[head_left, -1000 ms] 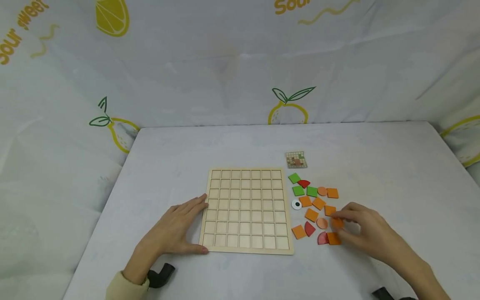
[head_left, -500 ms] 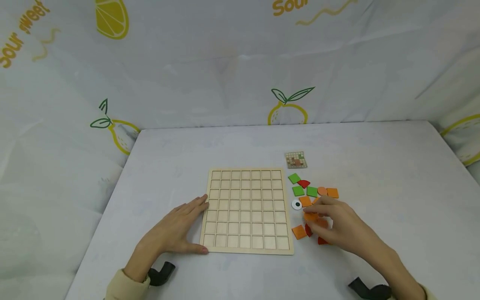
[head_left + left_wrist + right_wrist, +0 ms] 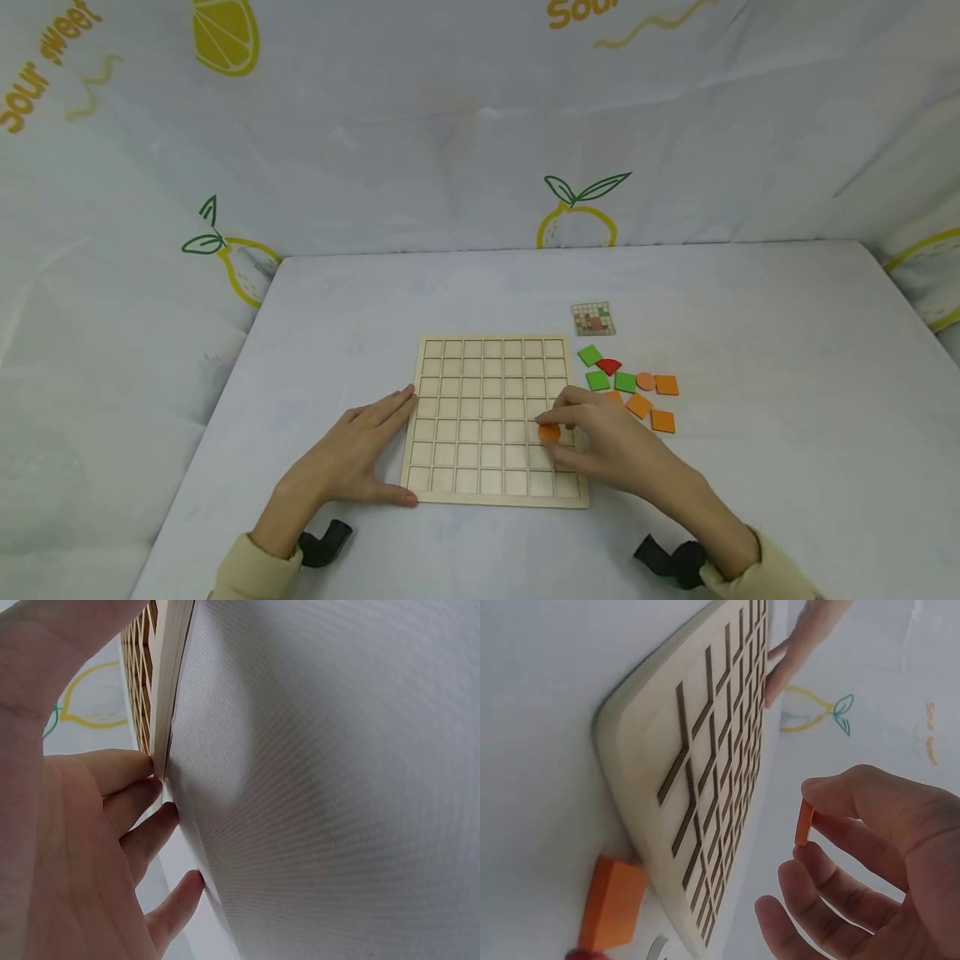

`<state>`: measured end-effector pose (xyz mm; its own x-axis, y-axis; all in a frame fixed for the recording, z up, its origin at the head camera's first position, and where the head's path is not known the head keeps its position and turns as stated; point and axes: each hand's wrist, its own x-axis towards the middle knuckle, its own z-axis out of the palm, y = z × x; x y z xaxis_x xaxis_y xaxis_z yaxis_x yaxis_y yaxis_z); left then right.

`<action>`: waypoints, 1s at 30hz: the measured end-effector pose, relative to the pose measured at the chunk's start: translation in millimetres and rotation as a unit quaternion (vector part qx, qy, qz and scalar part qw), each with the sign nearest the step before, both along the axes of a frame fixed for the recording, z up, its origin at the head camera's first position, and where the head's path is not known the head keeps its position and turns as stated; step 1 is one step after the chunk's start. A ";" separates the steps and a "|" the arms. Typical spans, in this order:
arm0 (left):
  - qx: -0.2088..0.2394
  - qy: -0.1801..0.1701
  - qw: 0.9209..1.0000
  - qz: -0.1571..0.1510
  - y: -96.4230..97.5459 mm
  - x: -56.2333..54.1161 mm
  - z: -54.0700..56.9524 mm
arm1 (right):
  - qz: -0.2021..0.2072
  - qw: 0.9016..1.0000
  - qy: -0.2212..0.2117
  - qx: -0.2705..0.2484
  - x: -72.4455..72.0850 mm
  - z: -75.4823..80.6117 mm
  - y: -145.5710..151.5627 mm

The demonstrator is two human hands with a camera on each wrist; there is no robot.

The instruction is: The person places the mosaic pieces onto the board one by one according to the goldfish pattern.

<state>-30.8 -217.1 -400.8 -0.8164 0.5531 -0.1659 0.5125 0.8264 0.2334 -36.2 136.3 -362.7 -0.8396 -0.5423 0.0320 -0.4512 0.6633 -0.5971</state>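
A pale wooden grid board (image 3: 480,503) lies on the white table. My left hand (image 3: 352,454) rests at its left side with straight fingers, fingertips at the edge and thumb by the near left corner. Over the board's right part, my right hand (image 3: 618,437) pinches a small flat orange tile (image 3: 550,432) between thumb and fingers. In the right wrist view the held tile (image 3: 805,823) shows edge-on, above the board (image 3: 622,735). Its cells look bare where visible. The left wrist view has the left fingertips against the board's side (image 3: 172,675).
Right of the board lie loose pieces: orange squares (image 3: 667,385), green squares (image 3: 597,381), an orange disc (image 3: 646,381) and a red quarter-round (image 3: 610,367). Some are hidden behind the right hand. A small pattern card (image 3: 593,318) lies farther back, and a lemon-print cloth (image 3: 450,167) hangs behind.
My right hand has moved left from the loose pieces to over the board, carrying the orange tile. My left hand has stayed at the board's left side.
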 end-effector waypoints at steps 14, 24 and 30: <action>0.004 -0.009 1.000 0.011 0.3 -1.3 -2.0 | 0.061 0.997 -0.003 -0.040 -23.2 4.3 -73.1; 0.009 -0.002 1.000 0.014 -1.9 -1.3 -4.9 | 0.092 0.994 -0.028 -0.051 -25.3 -8.7 -117.7; 0.020 -0.004 1.000 0.015 -3.6 -0.8 -7.5 | 0.085 0.994 -0.043 -0.046 -25.8 -18.7 -131.8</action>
<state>-31.6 -220.7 -408.3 -0.8318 0.5342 -0.1507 0.4853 0.8317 0.2697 -62.0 4.6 -381.4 -0.7383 -0.6742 0.0201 -0.4966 0.5232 -0.6926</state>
